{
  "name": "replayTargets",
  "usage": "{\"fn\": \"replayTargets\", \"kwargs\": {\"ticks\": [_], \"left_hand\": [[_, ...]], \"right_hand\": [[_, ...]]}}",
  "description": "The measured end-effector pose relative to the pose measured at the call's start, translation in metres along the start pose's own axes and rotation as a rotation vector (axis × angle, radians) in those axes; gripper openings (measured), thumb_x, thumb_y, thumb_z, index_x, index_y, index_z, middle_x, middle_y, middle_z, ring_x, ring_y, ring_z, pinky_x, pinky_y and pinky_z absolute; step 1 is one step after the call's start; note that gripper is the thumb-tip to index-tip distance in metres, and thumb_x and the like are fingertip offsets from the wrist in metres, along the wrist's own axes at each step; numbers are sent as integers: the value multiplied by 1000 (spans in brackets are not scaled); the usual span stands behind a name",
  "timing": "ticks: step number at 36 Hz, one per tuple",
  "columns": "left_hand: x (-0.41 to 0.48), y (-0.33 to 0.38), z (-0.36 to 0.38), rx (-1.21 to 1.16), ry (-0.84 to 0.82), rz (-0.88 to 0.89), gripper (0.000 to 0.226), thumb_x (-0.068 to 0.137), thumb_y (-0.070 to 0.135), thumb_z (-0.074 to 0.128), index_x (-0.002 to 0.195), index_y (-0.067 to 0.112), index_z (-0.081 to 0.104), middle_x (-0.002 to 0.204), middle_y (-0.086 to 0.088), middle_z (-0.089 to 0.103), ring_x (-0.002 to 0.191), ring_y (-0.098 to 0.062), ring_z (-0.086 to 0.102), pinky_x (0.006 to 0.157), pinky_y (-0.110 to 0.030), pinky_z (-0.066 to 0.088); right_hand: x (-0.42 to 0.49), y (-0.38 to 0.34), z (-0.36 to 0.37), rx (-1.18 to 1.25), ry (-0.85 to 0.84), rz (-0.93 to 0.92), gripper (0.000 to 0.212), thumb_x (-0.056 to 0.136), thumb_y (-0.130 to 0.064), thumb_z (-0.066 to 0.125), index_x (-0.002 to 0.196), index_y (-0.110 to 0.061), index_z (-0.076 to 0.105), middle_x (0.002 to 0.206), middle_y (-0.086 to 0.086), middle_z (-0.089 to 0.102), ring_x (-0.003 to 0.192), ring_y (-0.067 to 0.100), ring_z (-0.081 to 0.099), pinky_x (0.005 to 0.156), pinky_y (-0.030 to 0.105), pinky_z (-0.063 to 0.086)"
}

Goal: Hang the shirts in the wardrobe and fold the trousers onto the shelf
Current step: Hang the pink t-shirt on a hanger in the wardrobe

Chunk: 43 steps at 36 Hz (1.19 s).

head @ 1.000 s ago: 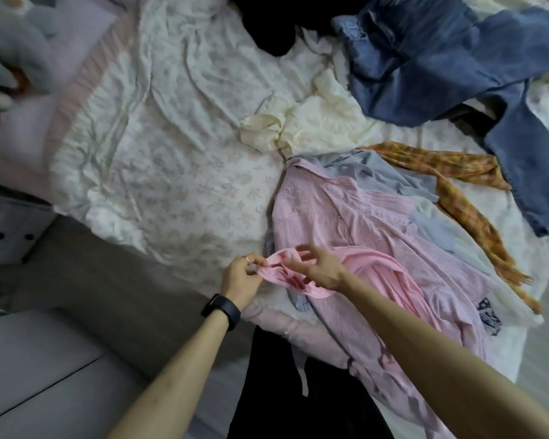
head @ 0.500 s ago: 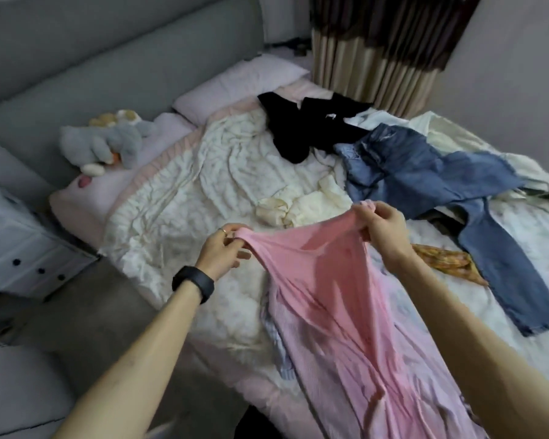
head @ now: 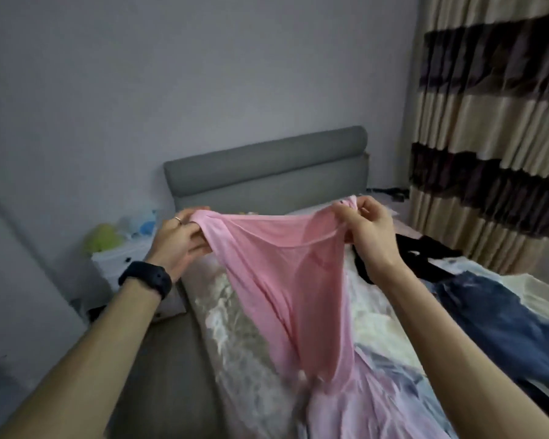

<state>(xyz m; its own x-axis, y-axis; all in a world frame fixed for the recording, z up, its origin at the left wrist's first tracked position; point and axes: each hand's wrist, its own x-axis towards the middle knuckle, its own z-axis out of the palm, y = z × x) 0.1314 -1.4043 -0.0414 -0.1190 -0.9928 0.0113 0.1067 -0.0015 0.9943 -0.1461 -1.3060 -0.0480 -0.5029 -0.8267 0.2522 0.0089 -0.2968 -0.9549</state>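
A thin pink garment (head: 286,280) hangs stretched between my two hands above the bed. My left hand (head: 178,242), with a ring and a black watch on the wrist, grips its left top corner. My right hand (head: 370,231) pinches the right top corner. The cloth droops down toward a pink striped shirt (head: 358,403) lying on the bed below. Blue jeans (head: 501,321) lie on the bed at the right, and a black garment (head: 422,255) lies behind my right hand.
The bed (head: 244,337) with a pale floral cover runs from the grey headboard (head: 267,166) toward me. A white drawer unit (head: 121,261) with soft toys stands left of the bed. A striped curtain (head: 495,128) hangs at the right.
Both hands have lifted the pink garment off the pile and raised it higher, spreading its top edge wide. My view has tilted up from the bed to the headboard and wall.
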Motion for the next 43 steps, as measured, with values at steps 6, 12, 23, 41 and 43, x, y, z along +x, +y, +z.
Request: {"fn": "replayTargets", "kwargs": {"ticks": [6,12,23,41,43], "left_hand": [[-75,22,-83,263,169,17,26,94,-2,55,101,18,70,85,-7,71,59,-11,63,57,-21,52],[-186,-23,-177,143,273,-173,24,87,-7,57,100,12,66,76,-5,68,54,-13,57,46,-19,43],[-304,-69,-292,-218,678,-215,23,92,5,48,93,18,68,76,2,71,70,-17,56,63,-28,34],[-513,-69,-440,125,1083,-241,27,82,6,77,102,24,75,73,12,71,62,0,57,57,-10,41],[-538,-73,-448,54,1168,-260,32,75,11,83,103,25,77,89,2,73,81,-13,60,69,-19,43]], "right_hand": [[-24,-1,64,41,-143,-33,18,91,-15,72,83,-9,58,69,2,55,62,12,51,60,31,45],[-72,40,106,25,-109,30,37,72,-46,75,70,-13,59,73,7,57,69,18,49,64,37,41],[-199,92,215,-26,-432,136,26,89,-23,75,79,-15,52,72,7,55,65,16,49,63,33,41],[-363,120,353,-40,-915,430,16,84,-4,77,97,-13,71,80,3,66,71,15,60,55,20,50],[-378,129,364,-116,-1046,438,14,84,-6,78,92,-16,73,81,2,69,75,18,61,60,23,49]]}}
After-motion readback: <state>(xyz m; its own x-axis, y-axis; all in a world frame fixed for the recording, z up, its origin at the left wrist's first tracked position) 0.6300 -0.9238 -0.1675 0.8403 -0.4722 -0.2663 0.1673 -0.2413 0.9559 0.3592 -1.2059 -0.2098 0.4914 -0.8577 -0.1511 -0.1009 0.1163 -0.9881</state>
